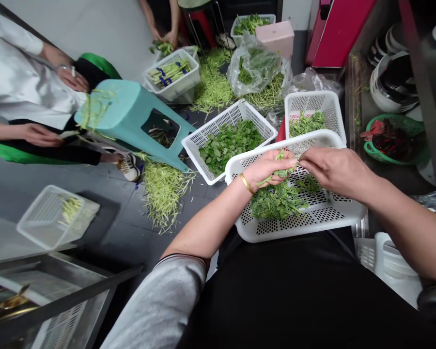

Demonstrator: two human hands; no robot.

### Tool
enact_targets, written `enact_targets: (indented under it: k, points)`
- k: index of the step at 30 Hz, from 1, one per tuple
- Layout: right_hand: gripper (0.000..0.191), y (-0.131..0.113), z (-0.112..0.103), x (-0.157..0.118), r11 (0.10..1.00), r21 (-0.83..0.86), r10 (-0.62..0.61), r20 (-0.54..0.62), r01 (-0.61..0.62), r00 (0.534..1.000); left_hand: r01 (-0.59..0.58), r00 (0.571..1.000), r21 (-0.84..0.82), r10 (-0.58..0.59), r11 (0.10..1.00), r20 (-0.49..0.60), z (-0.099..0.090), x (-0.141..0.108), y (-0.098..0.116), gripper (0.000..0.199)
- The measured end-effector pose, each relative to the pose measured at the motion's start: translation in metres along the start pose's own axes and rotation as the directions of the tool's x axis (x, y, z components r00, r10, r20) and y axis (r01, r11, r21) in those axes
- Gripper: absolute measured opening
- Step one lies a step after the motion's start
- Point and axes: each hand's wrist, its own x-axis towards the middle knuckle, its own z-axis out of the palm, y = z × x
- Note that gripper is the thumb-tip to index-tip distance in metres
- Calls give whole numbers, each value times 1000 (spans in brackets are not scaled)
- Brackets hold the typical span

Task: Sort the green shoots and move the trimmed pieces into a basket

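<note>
- The left hand (267, 170) holds a green sprig (284, 172) over the white basket (298, 230).
- The right hand (334, 172) pinches beside it; I can't tell on what.
- A person in white (25, 82) is cut off at left.
- Green scraps (167, 194) lie on the dark floor (131, 228).

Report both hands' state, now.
Left hand: closed, holding thin green leafy sprigs.
Right hand: closed beside the sprigs; whether it pinches anything cannot be told.

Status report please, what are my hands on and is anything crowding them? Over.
Left hand gripping green sprig. Right hand pinched, fingertips close by. Loose greens below, in white basket. Another leafy basket close beyond.
</note>
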Motion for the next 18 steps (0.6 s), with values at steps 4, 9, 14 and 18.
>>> enact_targets:
  k: [4, 9, 14, 18]
  points:
    - [44, 0, 5, 5, 930, 348, 150, -58, -121, 987, -124, 992, 96, 127, 988, -26, 5, -3, -2, 50]
    - [35, 7, 23, -14, 853, 514, 279, -303, -90, 911, -108, 993, 232, 118, 967, -29, 3, -13, -3, 48]
    - [18, -23, 54, -45, 975, -94, -178, 213, 202, 961, -191, 959, 180, 222, 965, -177, 3, 20, 43, 41]
    - [22, -43, 67, -54, 917, -117, -303, 423, 383, 854, -94, 915, 349, 219, 933, -339, 6, 96, 95, 33]
